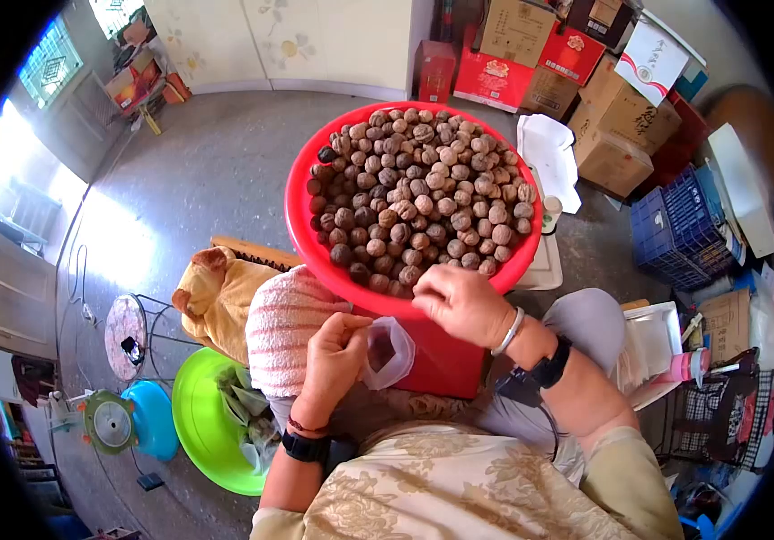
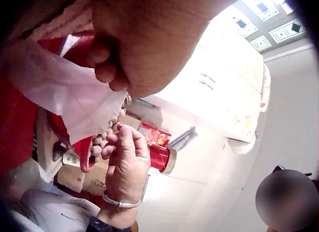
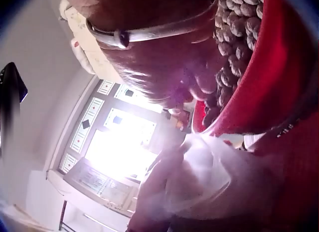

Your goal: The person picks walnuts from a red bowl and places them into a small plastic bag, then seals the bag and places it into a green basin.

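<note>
A wide red basin heaped with brown walnuts stands in front of the lap. My left hand pinches the edge of a small translucent plastic bag, which hangs just below the basin's near rim. In the left wrist view the thin bag spreads out beside the curled fingers. Over the near rim is my right hand, its fingers bent and the thumb close to the index finger, right by the nearest walnuts. I cannot tell whether anything sits between those fingertips.
A striped pink towel lies over the left knee, beside a yellow cloth. To the left are a green basin and a blue basin. Cardboard boxes and a blue crate stand at the right.
</note>
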`<state>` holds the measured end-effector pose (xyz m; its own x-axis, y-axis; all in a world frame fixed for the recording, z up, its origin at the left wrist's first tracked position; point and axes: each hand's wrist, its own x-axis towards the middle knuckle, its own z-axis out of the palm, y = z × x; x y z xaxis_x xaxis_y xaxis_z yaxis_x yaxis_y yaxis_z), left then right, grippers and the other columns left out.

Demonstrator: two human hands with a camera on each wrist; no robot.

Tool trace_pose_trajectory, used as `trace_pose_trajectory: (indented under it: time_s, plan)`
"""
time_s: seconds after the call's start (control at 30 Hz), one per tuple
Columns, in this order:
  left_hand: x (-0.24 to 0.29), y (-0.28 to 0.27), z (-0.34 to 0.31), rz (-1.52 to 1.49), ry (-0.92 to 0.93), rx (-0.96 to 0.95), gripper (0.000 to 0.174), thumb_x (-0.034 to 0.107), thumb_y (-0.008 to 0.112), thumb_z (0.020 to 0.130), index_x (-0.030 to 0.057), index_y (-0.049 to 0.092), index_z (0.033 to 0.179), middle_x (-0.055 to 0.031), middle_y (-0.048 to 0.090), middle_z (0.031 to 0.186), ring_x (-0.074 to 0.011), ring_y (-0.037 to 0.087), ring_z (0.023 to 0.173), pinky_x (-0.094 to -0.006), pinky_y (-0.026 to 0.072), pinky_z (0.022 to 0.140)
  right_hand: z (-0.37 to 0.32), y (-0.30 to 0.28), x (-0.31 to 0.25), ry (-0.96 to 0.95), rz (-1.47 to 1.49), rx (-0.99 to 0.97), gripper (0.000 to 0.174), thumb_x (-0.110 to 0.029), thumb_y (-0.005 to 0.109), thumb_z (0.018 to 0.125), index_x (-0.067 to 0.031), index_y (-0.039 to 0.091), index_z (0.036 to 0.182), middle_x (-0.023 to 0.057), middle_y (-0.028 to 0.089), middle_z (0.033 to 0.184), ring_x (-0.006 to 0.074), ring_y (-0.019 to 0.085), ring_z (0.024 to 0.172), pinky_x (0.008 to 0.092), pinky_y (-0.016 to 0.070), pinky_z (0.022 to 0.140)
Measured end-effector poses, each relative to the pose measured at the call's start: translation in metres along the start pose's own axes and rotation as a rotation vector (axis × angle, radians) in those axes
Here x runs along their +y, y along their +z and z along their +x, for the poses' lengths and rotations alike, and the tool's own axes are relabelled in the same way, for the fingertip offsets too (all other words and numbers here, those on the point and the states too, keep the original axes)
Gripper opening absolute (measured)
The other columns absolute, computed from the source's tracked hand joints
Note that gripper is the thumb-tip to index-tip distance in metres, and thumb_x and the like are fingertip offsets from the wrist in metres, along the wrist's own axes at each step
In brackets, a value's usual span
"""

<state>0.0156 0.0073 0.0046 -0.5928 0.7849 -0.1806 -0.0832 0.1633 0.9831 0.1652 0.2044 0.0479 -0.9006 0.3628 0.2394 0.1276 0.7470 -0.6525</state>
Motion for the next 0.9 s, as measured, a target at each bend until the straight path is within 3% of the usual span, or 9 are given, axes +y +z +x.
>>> trace_pose_trajectory:
  time_s: [0.17, 0.27, 0.33, 0.43, 0.47, 0.63, 0.77, 0.83, 0.9]
  plan:
    - [-0.003, -0.003, 0.002, -0.043, -0.023, -0.001, 0.010, 0.004, 0.060, 0.100, 0.0015, 0.069, 0.104, 0.0039, 0.065, 0.084, -0.0020, 0.054, 0.069, -0.0189, 0.0438, 0.058, 0.005, 0.006, 0.041, 0.174, -0.312, 0.046, 0.015, -0.014, 0.071, 0.087, -0.0069, 0.063, 0.098, 0.0163, 0.062, 0.100, 0.0391, 0.067, 0.091, 0.0502, 0.0542, 0.078]
    - [-0.001, -0.006, 0.002, -0.074, -0.173, -0.033, 0.011, 0.003, 0.060, 0.100, 0.0007, 0.069, 0.105, 0.0036, 0.066, 0.087, -0.0022, 0.055, 0.073, -0.0185, 0.0453, 0.063, 0.009, 0.012, 0.053, 0.183, -0.367, 0.000, 0.019, -0.013, 0.072, 0.085, -0.0076, 0.063, 0.101, 0.0169, 0.060, 0.104, 0.0402, 0.066, 0.096, 0.0515, 0.0545, 0.081]
    - [-0.010, -0.004, 0.005, -0.075, 0.004, -0.026, 0.010, 0.005, 0.059, 0.100, 0.0021, 0.068, 0.106, 0.0033, 0.060, 0.067, -0.0030, 0.048, 0.047, -0.0211, 0.0360, 0.042, 0.012, 0.015, 0.055, 0.211, -0.463, -0.064, 0.019, -0.012, 0.073, 0.083, -0.0074, 0.065, 0.099, 0.0165, 0.061, 0.104, 0.0398, 0.066, 0.096, 0.0507, 0.0550, 0.082]
    - [-0.012, -0.004, 0.005, -0.058, 0.031, -0.014, 0.011, 0.007, 0.060, 0.100, 0.0022, 0.068, 0.106, 0.0036, 0.061, 0.067, -0.0029, 0.048, 0.046, -0.0209, 0.0355, 0.041, 0.017, 0.015, 0.056, 0.260, -0.474, -0.142, 0.024, -0.010, 0.074, 0.080, -0.0070, 0.066, 0.102, 0.0159, 0.058, 0.105, 0.0386, 0.065, 0.099, 0.0487, 0.0544, 0.085]
    - [-0.012, -0.004, 0.006, -0.057, 0.027, -0.010, 0.011, 0.007, 0.060, 0.100, 0.0022, 0.068, 0.106, 0.0036, 0.061, 0.067, -0.0029, 0.048, 0.046, -0.0209, 0.0355, 0.041, 0.017, 0.016, 0.055, 0.243, -0.467, -0.103, 0.011, -0.011, 0.073, 0.081, -0.0067, 0.066, 0.089, 0.0165, 0.061, 0.105, 0.0384, 0.066, 0.098, 0.0492, 0.0554, 0.083]
    - [-0.016, -0.007, 0.009, -0.089, 0.034, -0.025, 0.012, 0.009, 0.060, 0.101, 0.0023, 0.069, 0.105, 0.0037, 0.062, 0.069, -0.0024, 0.048, 0.046, -0.0205, 0.0346, 0.039, 0.018, 0.015, 0.053, 0.192, -0.499, -0.061, 0.020, -0.016, 0.072, 0.080, -0.0064, 0.063, 0.095, 0.0171, 0.062, 0.104, 0.0399, 0.066, 0.096, 0.0510, 0.0551, 0.083]
    - [-0.015, -0.009, 0.009, -0.121, 0.026, -0.016, 0.012, 0.010, 0.060, 0.101, 0.0025, 0.069, 0.105, 0.0036, 0.062, 0.069, -0.0025, 0.048, 0.045, -0.0207, 0.0349, 0.039, 0.018, 0.008, 0.031, 0.312, -0.331, -0.025, 0.032, -0.020, 0.072, 0.080, -0.0062, 0.058, 0.105, 0.0166, 0.066, 0.101, 0.0410, 0.067, 0.091, 0.0519, 0.0551, 0.080]
    - [-0.005, -0.013, 0.007, -0.132, -0.165, -0.070, 0.012, 0.004, 0.060, 0.100, 0.0017, 0.069, 0.109, 0.0011, 0.068, 0.088, -0.0027, 0.058, 0.072, -0.0189, 0.0473, 0.061, 0.014, 0.003, 0.013, 0.189, -0.026, -0.007, 0.034, -0.019, 0.074, 0.081, -0.0055, 0.059, 0.109, 0.0154, 0.069, 0.100, 0.0380, 0.069, 0.090, 0.0482, 0.0558, 0.079]
    - [-0.004, -0.012, 0.007, -0.137, -0.147, -0.063, 0.012, 0.005, 0.059, 0.101, 0.0018, 0.068, 0.109, 0.0015, 0.068, 0.086, -0.0021, 0.057, 0.068, -0.0189, 0.0451, 0.056, 0.013, -0.002, -0.007, 0.161, 0.198, -0.062, 0.034, -0.015, 0.076, 0.080, -0.0074, 0.063, 0.110, 0.0130, 0.071, 0.097, 0.0296, 0.071, 0.091, 0.0402, 0.0564, 0.079]
